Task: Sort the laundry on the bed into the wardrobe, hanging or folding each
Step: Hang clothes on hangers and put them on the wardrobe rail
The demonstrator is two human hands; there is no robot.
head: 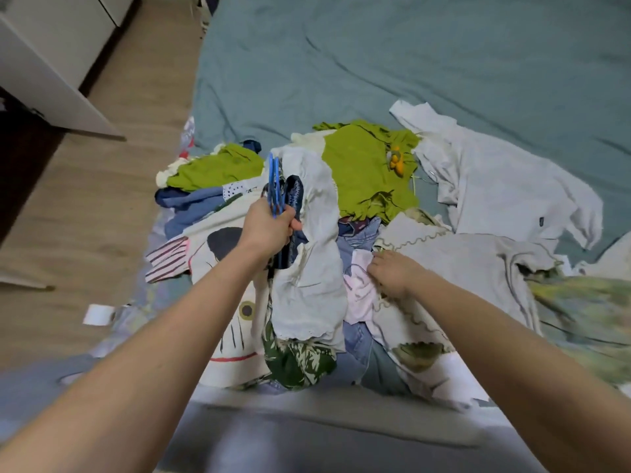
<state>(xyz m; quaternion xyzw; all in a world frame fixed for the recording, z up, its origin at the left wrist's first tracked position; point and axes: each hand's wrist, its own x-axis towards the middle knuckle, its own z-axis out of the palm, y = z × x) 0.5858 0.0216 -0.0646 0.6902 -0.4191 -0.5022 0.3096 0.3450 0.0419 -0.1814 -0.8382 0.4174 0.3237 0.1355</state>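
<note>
So the laundry pile [341, 233] is heaped at the near edge of the bed [409, 63], which has a teal sheet on it. The left hand [269, 227] is fisted around a bunch of blue hangers [275, 186], with a white garment [314, 250] and something dark blue draped off them, hanging over the pile. The right hand [392, 271] is down in the clothes, fingers curled on a pale pink piece [362, 295] next to a thin wire hanger; can't quite tell if it's properly pinching it. There's a lime green top [365, 165] further back, a big white tee [495, 179] spread off to the right, denim underneath. White wardrobe door [51, 80] stands over the wood floor on the left.
</note>
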